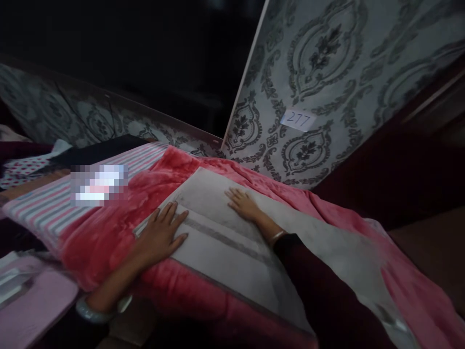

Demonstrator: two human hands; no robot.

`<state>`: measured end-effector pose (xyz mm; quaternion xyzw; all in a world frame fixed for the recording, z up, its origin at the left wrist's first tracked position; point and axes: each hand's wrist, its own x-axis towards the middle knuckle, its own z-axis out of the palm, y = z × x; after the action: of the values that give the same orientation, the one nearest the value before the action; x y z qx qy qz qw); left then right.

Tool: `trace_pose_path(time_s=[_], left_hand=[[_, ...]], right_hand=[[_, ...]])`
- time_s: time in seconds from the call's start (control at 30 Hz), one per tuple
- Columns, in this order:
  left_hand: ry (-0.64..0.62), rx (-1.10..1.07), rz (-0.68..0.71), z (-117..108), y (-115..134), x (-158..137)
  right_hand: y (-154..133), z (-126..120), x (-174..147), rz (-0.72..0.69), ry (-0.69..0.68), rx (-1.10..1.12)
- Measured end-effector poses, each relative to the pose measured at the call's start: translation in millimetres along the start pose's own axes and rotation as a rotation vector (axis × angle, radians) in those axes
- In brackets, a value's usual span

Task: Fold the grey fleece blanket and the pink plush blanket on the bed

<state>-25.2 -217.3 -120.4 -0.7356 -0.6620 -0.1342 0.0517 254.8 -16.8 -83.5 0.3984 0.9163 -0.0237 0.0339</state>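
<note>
A long light-grey folded cloth (218, 252) with a darker grey band lies flat on a red plush blanket (105, 237). My left hand (160, 235) rests on the cloth's left end, fingers spread towards its edge. Farther up on the same cloth, my right hand (243, 203) lies palm down with its fingers stretched out. Neither hand grips anything. My right forearm, in a dark sleeve, covers part of the cloth's near right side.
A striped cloth (51, 208) lies under the blanket at left, near a blurred-out bright patch (100, 186). A pink item (43, 300) is at lower left. Behind stand a large dark screen (145, 63) and patterned wallpaper (269, 140) bearing a paper marked 277 (298, 119).
</note>
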Motion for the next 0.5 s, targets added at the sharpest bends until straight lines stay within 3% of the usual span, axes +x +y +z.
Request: trace_pose_path(time_s=[0.1, 0.17, 0.27, 0.37, 0.43, 0.5], left_hand=[[-0.043, 0.014, -0.022, -5, 1, 3], [-0.058, 0.017, -0.031, -6, 0, 5], [-0.056, 0.026, -0.024, -6, -5, 6], [-0.092, 0.06, -0.057, -11, -3, 13], [-0.108, 0.081, -0.099, -18, 13, 23], [-0.117, 0.072, -0.046, -26, 46, 38]], right_hand=[[25, -14, -9, 0.331, 0.035, -0.009], [25, -18, -24, 0.432, 0.112, -0.002], [9, -12, -67, 0.3, 0.178, 0.036], [-1, 0, -124, 0.135, 0.131, 0.099], [5, 7, -162, 0.155, 0.092, 0.123], [21, 12, -195, 0.258, 0.072, 0.118]])
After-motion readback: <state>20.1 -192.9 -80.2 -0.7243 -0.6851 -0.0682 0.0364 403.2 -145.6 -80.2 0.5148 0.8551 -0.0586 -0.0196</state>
